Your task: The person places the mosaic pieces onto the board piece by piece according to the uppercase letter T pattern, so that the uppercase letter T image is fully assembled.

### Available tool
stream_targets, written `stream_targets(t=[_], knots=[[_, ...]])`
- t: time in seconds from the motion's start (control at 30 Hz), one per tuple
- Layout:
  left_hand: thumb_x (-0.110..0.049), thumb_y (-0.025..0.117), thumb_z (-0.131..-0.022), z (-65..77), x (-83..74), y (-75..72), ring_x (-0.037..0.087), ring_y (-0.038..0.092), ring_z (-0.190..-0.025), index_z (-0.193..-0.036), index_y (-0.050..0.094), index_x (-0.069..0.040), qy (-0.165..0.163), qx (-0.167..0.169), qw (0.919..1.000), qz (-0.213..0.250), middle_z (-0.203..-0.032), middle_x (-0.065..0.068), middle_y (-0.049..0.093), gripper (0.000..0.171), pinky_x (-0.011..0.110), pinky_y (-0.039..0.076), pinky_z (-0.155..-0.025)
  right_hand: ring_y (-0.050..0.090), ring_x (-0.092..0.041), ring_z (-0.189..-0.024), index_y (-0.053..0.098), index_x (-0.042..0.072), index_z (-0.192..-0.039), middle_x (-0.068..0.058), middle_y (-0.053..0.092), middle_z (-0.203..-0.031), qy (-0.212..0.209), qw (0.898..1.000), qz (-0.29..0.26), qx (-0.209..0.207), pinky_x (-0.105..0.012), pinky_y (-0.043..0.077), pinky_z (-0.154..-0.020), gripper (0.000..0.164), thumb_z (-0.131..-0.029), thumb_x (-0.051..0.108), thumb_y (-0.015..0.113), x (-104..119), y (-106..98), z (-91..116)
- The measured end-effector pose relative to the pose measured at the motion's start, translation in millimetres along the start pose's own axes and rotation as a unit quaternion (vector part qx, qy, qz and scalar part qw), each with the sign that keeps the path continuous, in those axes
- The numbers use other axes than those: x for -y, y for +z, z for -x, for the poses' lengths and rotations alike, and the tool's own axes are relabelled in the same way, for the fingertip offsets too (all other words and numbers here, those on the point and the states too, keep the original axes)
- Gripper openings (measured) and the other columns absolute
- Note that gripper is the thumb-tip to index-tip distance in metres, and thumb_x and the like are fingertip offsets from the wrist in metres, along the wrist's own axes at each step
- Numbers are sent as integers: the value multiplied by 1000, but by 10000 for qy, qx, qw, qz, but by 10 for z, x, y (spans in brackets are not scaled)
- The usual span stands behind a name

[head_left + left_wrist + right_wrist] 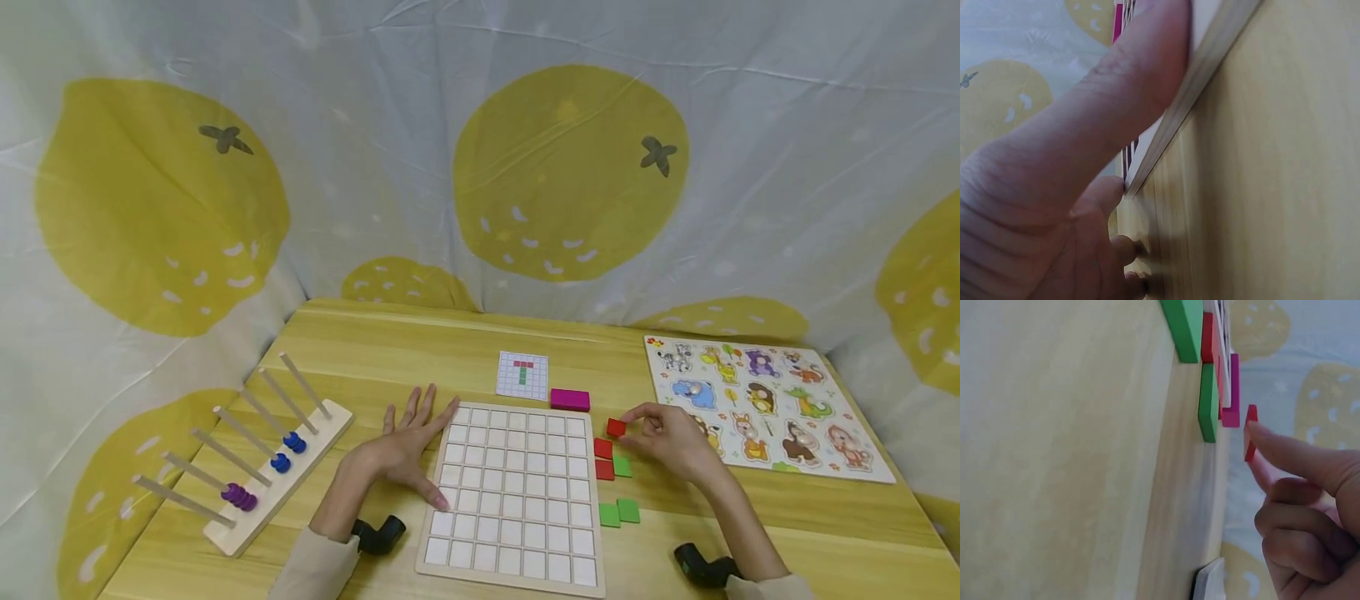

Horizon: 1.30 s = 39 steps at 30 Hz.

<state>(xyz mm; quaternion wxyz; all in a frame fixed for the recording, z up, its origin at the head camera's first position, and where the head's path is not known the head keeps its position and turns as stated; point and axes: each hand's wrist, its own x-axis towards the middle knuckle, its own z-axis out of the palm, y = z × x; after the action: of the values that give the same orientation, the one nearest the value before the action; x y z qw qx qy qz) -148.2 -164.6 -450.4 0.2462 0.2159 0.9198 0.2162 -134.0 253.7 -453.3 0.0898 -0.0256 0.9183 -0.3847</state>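
My left hand rests on the left edge of a wooden grid board, its thumb on the rim and its fingers spread. To the board's right, my right hand pinches a red square tile between thumb and index finger. The right wrist view shows that red tile raised above the table, the other fingers curled in. Two more red tiles lie along the board's right edge. Green tiles lie beside and below them. All the grid's squares look white.
A pattern card with a red and green T lies beyond the board, beside a magenta block. At right is an animal puzzle board. A peg rack with blue and purple beads stands at left. A lemon-print curtain hangs behind.
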Motion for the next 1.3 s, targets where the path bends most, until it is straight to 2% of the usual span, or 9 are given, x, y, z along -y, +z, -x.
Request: stream_targets(t=[0.1, 0.2, 0.27, 0.33, 0.6, 0.87, 1.13, 1.3], knots=[[-49, 97, -61, 3, 1, 0, 46, -23, -156, -168, 4, -19, -12, -9, 10000, -3, -169, 25, -22, 145, 74, -14, -121, 38, -7, -57, 73, 5, -111, -4, 57, -80, -124, 9996, -172, 186, -23, 35, -52, 26, -92, 21, 79, 55, 15, 6], [-49, 97, -61, 2, 2, 2, 46, -23, -156, -168, 4, -19, -6, -10, 10000, 6, -169, 25, -22, 145, 74, -14, -121, 37, -6, -52, 73, 4, -111, -12, 70, -103, -139, 9987, -341, 357, -22, 38, -50, 25, -91, 19, 79, 107, 27, 26], [-49, 97, -61, -2, 3, 3, 46, -24, -156, -168, 4, -19, -2, -10, 10000, 5, -169, 24, -22, 145, 74, -14, -121, 35, -5, -50, 73, 3, -111, -16, 71, -116, -166, 9984, -392, 382, -22, 38, -49, 26, -91, 18, 79, 134, 32, 43], [-49, 97, -61, -5, 6, 4, 46, -23, -156, -168, 4, -19, 3, -15, 10000, -9, -169, 25, -22, 145, 74, -14, -121, 32, -5, -48, 73, 4, -112, -18, 71, -122, -190, 9986, -374, 320, -22, 36, -47, 26, -91, 18, 80, 155, 36, 54], [-49, 97, -60, -6, 18, 5, 45, -24, -156, -168, 3, -19, -11, -4, 10000, 17, -169, 24, -22, 146, 74, -14, -121, 28, -4, -48, 76, 8, -112, -15, 75, -119, -354, 9983, -423, 171, -21, 32, -46, 25, -90, 19, 81, 220, 89, 46], [-49, 97, -61, 2, 4, -3, 46, -24, -156, -168, 4, -19, 1, 4, 10000, -4, -169, 24, -22, 145, 74, -13, -121, 27, -6, -49, 79, 10, -107, -13, 75, -115, -328, 9979, -530, 167, -20, 29, -46, 21, -87, 13, 83, 364, 262, -43], [-51, 96, -62, -4, -2, 0, 46, -22, -157, -168, 4, -20, -24, 4, 9999, -105, -170, 24, -21, 144, 74, -11, -122, 36, -10, -53, 80, 9, -101, -6, 77, -102, -302, 9988, -321, 205, -22, 33, -50, 17, -85, 12, 85, 556, 453, -91], [-50, 96, -62, -3, -2, 2, 46, -22, -157, -168, 3, -20, -36, 2, 10000, -58, -170, 24, -21, 144, 74, -12, -122, 51, -14, -74, 81, 11, -95, -2, 76, -96, -206, 9996, -172, 125, -25, 44, -65, 16, -80, 12, 88, 636, 546, -123]])
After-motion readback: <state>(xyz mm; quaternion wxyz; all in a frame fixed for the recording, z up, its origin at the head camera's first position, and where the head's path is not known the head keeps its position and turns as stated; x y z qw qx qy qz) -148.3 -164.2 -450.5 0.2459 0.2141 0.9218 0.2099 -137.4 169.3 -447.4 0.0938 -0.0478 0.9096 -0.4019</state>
